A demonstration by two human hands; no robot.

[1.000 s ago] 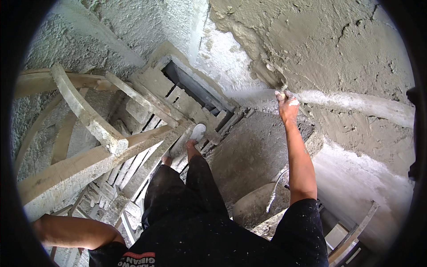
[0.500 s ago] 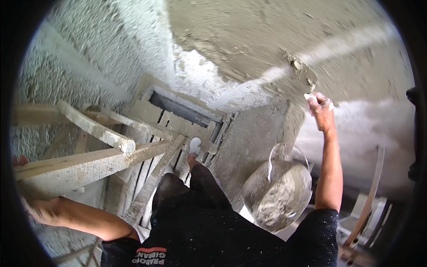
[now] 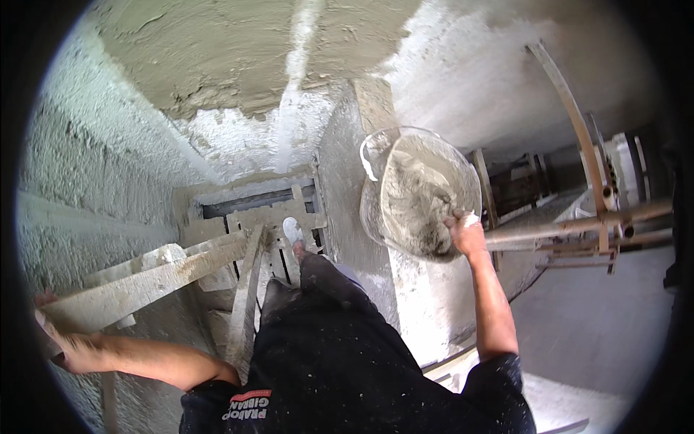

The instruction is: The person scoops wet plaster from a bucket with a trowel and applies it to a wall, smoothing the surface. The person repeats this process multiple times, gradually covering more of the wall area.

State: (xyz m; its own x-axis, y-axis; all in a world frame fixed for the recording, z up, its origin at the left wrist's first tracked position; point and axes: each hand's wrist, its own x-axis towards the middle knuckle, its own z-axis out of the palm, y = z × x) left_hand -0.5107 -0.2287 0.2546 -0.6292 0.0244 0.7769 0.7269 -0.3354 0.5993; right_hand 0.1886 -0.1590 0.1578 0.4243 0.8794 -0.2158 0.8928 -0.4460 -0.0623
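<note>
My right hand [image 3: 465, 230] is closed at the rim of a mortar-caked bucket [image 3: 371, 210] on the right. It grips a trowel [image 3: 446, 205], whose blade is mostly lost in the wet grey mortar [image 3: 413, 189] inside. The bucket's white-sleeved wire handle [image 3: 369, 160] leans over its left rim. Far to the left, my left hand [image 3: 59, 343] is wrapped round the end of a thick wooden beam [image 3: 137, 283], fingertips showing above the wood and the palm below it.
Fresh mortar covers the upper wall [image 3: 238, 43], with a pale vertical strip [image 3: 298, 61] through it. Below my feet are planks [image 3: 271, 217] beside a dark gap [image 3: 256, 203]. Wooden poles [image 3: 571, 108] stand at right. A slanting timber [image 3: 246, 304] rises beside my legs.
My right hand has brought the trowel from the plastered wall down into the bucket. The view has turned to the right. My left hand stays on the beam.
</note>
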